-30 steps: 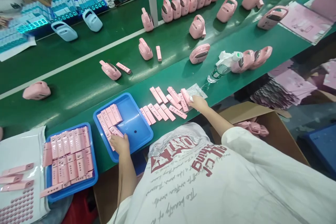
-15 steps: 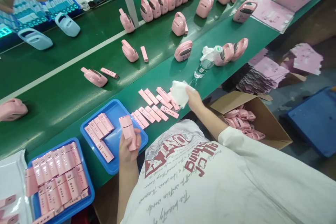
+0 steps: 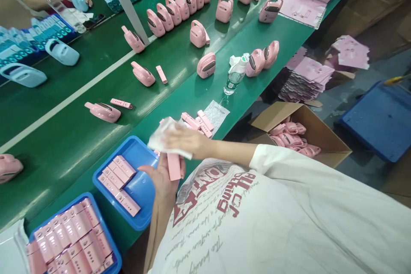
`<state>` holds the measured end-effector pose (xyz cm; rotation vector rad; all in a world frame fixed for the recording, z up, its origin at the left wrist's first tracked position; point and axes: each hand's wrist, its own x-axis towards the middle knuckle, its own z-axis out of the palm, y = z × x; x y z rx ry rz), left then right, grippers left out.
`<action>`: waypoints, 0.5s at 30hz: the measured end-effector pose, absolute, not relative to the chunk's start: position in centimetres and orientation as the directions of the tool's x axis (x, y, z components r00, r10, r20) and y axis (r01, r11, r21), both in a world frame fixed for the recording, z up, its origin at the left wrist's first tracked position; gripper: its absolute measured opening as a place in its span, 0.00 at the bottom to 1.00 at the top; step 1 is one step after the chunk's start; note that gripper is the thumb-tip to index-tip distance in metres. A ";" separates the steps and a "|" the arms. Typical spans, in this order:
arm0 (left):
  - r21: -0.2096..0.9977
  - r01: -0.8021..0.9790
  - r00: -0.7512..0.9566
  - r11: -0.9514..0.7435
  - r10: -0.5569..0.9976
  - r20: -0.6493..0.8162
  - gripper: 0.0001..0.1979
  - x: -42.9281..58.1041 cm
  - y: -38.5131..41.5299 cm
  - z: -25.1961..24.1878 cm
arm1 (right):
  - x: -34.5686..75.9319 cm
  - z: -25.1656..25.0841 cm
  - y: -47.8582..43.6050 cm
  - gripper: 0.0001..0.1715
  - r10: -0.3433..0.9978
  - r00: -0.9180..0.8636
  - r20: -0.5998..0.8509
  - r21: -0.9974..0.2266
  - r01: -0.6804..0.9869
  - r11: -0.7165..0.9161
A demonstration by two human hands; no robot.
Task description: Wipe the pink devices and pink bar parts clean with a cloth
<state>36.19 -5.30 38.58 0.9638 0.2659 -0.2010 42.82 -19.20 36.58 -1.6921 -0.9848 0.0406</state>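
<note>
First, at the lower left of the frame, a packed blue tray (image 3: 116, 257) holds rows of pink sticks (image 3: 69, 235). To its right, a second blue tray (image 3: 143, 192) carries a few more. Near the centre, the left hand (image 3: 166, 180) grasps one pink stick (image 3: 174, 168), thumb jutting out; the right hand (image 3: 189, 140), fingers laid over a white cloth (image 3: 163, 135), holds it across the stick's upper end. Right of centre stands a clear bottle (image 3: 234, 79); farther right, an open carton (image 3: 334, 147).

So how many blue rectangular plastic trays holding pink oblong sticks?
2: one tray beside the left hand, another tray lower left, cut off by the frame. No others visible.
</note>
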 end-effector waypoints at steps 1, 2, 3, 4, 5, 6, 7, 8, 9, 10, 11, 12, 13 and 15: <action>0.787 0.296 0.952 0.541 -0.095 -0.293 0.37 36.0 -5.5 38.8 | 43.9 36.7 -19.6 0.17 0.498 0.794 0.348 -0.906 0.422 -0.040; 0.800 0.300 0.953 0.520 -0.129 -0.274 0.32 35.7 -5.7 39.1 | 45.0 36.8 -19.9 0.19 0.359 0.907 0.222 -0.971 0.237 0.001; 0.818 0.293 0.956 0.495 -0.144 -0.256 0.26 35.6 -5.8 39.4 | 45.9 36.9 -20.2 0.21 0.234 0.969 0.080 -0.994 0.060 0.093; 0.836 0.283 0.959 0.470 -0.145 -0.243 0.21 35.5 -6.0 39.8 | 46.6 36.9 -20.6 0.22 0.143 0.988 -0.060 -0.973 -0.090 0.213; 0.851 0.276 0.961 0.447 -0.136 -0.240 0.17 35.5 -6.1 40.1 | 47.1 36.8 -20.8 0.22 0.096 0.979 -0.182 -0.920 -0.204 0.335; 0.861 0.275 0.962 0.429 -0.125 -0.245 0.15 35.5 -6.1 40.3 | 47.3 36.8 -21.1 0.21 0.089 0.957 -0.276 -0.854 -0.287 0.435; 0.866 0.277 0.961 0.417 -0.104 -0.257 0.13 35.6 -6.1 40.5 | 47.3 36.8 -21.3 0.19 0.106 0.933 -0.343 -0.791 -0.348 0.503; 0.865 0.286 0.957 0.411 -0.080 -0.278 0.13 35.8 -6.2 40.5 | 47.1 36.8 -21.4 0.17 0.142 0.910 -0.390 -0.740 -0.402 0.540; 0.859 0.297 0.952 0.416 -0.053 -0.303 0.13 35.9 -6.2 40.6 | 46.8 36.9 -21.5 0.16 0.182 0.889 -0.421 -0.704 -0.446 0.553; 0.850 0.308 0.945 0.427 -0.030 -0.327 0.15 36.1 -6.2 40.5 | 46.4 37.0 -21.5 0.15 0.217 0.873 -0.437 -0.682 -0.479 0.553; 0.840 0.317 0.938 0.440 -0.014 -0.346 0.17 36.3 -6.3 40.4 | 46.0 37.2 -21.5 0.14 0.240 0.865 -0.440 -0.671 -0.495 0.552; 0.830 0.323 0.933 0.454 -0.006 -0.359 0.19 36.5 -6.3 40.4 | 45.6 37.4 -21.4 0.14 0.251 0.865 -0.435 -0.668 -0.497 0.554; 0.821 0.328 0.930 0.467 -0.007 -0.367 0.21 36.6 -6.4 40.3 | 45.3 37.7 -21.4 0.13 0.251 0.870 -0.424 -0.668 -0.488 0.562; 0.811 0.333 0.930 0.482 -0.026 -0.367 0.22 36.8 -6.6 40.2 | 44.9 38.2 -21.4 0.14 0.225 0.895 -0.386 -0.695 -0.442 0.566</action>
